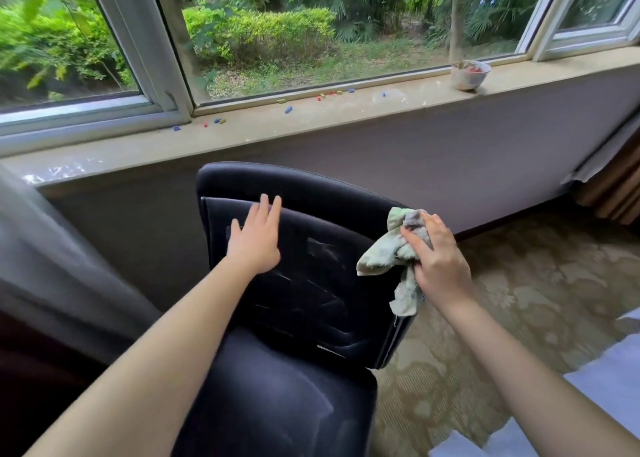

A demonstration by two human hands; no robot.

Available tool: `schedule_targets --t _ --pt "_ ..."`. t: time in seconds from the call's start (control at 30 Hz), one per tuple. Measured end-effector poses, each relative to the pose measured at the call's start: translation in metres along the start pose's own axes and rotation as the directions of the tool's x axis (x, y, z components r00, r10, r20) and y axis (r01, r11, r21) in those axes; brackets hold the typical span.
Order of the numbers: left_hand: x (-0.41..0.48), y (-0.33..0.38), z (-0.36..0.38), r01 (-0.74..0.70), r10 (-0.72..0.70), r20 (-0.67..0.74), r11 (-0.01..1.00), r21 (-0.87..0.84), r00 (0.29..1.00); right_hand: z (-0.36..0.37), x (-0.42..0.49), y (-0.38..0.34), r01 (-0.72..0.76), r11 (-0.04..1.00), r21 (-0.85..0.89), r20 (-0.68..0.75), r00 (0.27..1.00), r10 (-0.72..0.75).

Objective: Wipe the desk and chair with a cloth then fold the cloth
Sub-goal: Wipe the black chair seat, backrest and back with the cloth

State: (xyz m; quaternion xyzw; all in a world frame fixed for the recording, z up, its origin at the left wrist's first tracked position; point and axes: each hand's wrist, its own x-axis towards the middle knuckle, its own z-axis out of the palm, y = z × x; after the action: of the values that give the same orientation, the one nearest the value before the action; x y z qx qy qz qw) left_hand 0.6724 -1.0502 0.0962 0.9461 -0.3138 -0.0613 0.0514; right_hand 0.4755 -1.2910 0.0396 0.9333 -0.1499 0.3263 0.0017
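Right hand (438, 254) gripping bunched cloth (389, 254) at right edge of chair (311, 283) backrest, left hand (256, 236) spread flat on backrest, apart from cloth

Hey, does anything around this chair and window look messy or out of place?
Yes. Small coloured bits lie scattered along the windowsill, where a stained bowl also sits. The chair backrest shows pale streaks beside the cloth the right hand grips.

Both my arms reach forward. My left hand (254, 238) lies flat, fingers straight. My right hand (438, 259) has its fingers curled round the cloth (379, 257).
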Motion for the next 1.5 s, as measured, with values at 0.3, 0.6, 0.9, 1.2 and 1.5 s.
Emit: schedule_targets --t 0.3,0.6,0.9,1.2,1.5 --pt "0.004 -0.146 -0.039 0.283 -0.287 -0.034 0.956 -0.08 0.957 0.051 0.059 -0.093 -0.433 0.857 0.279 0.11 0.901 0.419" --pt "0.039 -0.231 -0.064 0.165 -0.167 -0.069 0.986 -0.033 0.984 0.116 0.11 -0.266 -0.562 0.71 0.424 0.12 0.812 0.571" --pt "0.038 -0.286 -0.076 0.054 -0.04 0.058 0.962 -0.268 0.998 0.173 0.087 -0.491 -0.086 0.806 0.586 0.078 0.996 0.05" --pt "0.044 -0.291 -0.069 0.045 -0.031 0.059 0.964 -0.26 0.998 0.153 0.086 -0.313 -0.504 0.804 0.316 0.041 0.853 0.52" --pt "0.059 -0.29 -0.066 0.006 0.015 0.062 0.949 -0.315 0.998 0.154 0.112 -0.287 -0.836 0.348 0.424 -0.011 0.38 0.925"
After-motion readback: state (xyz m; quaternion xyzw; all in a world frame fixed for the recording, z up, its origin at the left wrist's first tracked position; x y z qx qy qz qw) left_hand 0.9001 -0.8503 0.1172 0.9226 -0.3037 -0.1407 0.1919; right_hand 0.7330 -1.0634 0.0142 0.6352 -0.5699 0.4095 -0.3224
